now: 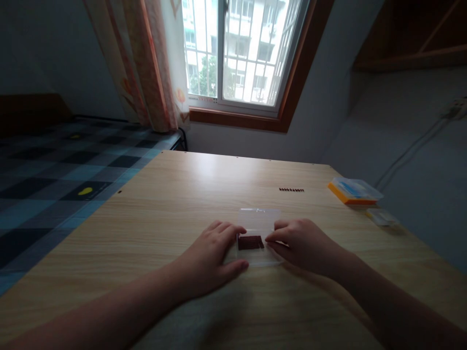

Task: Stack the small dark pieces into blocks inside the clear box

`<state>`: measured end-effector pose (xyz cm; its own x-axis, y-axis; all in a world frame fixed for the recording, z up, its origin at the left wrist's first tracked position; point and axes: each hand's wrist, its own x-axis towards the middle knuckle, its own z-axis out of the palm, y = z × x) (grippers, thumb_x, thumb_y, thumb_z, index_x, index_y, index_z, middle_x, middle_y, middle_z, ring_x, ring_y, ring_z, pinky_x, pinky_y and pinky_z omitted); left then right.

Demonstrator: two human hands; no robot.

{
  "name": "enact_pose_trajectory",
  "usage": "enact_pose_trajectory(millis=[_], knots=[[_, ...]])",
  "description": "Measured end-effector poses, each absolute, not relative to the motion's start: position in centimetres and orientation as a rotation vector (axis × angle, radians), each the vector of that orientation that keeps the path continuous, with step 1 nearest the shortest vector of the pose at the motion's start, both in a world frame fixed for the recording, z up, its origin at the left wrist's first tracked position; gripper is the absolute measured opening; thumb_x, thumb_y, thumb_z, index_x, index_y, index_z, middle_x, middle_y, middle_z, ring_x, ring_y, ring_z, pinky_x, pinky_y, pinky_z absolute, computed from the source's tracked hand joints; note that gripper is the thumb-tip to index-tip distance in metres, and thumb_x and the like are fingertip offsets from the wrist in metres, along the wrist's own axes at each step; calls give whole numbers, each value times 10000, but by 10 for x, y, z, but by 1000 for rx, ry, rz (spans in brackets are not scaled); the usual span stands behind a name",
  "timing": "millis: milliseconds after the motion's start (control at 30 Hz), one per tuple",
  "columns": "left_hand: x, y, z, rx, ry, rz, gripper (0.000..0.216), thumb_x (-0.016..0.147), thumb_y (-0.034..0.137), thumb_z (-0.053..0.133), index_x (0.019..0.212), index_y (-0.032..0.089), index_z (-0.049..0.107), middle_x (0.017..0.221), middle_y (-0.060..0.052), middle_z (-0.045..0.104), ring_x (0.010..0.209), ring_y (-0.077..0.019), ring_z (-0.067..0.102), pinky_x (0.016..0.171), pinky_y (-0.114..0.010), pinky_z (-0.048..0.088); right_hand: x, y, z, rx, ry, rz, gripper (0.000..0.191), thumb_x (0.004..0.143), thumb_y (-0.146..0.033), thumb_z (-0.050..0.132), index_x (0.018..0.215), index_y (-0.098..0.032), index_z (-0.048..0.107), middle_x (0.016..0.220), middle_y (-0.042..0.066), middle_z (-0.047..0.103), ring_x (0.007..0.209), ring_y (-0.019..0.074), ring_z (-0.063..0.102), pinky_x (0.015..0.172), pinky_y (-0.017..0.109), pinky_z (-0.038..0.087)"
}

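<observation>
A small clear plastic box (257,257) lies on the table with its transparent lid (258,218) folded back on the far side. Dark reddish-brown strips (250,242) lie side by side in its left part. My left hand (211,248) grips the box's left side, forefinger at the far corner and thumb at the near edge. Over the right end of the strips, my right hand (304,243) is closed in a pinch, thumb and forefinger together. Whatever is between those fingertips is too small to make out.
A row of small dark pieces (291,190) lies farther back on the wooden table (175,199). At the right edge are an orange-and-clear case (353,191) and a small clear box (382,217). A checkered bed (83,165) stands left, a window (248,53) ahead.
</observation>
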<state>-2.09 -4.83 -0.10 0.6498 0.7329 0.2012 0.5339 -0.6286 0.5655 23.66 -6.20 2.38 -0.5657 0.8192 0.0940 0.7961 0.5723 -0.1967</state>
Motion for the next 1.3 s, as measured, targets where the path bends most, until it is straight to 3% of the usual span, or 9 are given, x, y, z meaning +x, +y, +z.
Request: enact_pose_trajectory(millis=[267, 667, 1300], knots=[[-21, -49, 0, 2423, 999, 553, 459, 811, 318, 715, 1235, 211, 573, 1212, -88, 644, 1163, -296, 536, 1023, -466, 435, 223, -64, 24, -1583, -2587, 172, 220, 871, -198, 586, 749, -235, 765, 775, 6, 700, 625, 98, 564, 595, 247, 297], [-20, -49, -1, 2414, 989, 598, 450, 801, 320, 716, 1223, 225, 591, 1197, -79, 653, 1149, -298, 549, 1019, -466, 441, 218, -64, 16, -1563, -2528, 197, 220, 889, -220, 588, 912, -278, 799, 824, 14, 723, 669, 123, 614, 610, 244, 347], [-21, -48, -3, 2421, 1001, 578, 478, 800, 321, 724, 1242, 215, 578, 1212, -79, 644, 1159, -292, 542, 1027, -463, 436, 222, -64, 17, -1584, -2476, 193, 210, 890, -239, 595, 833, -267, 795, 806, -1, 723, 660, 112, 607, 613, 243, 333]])
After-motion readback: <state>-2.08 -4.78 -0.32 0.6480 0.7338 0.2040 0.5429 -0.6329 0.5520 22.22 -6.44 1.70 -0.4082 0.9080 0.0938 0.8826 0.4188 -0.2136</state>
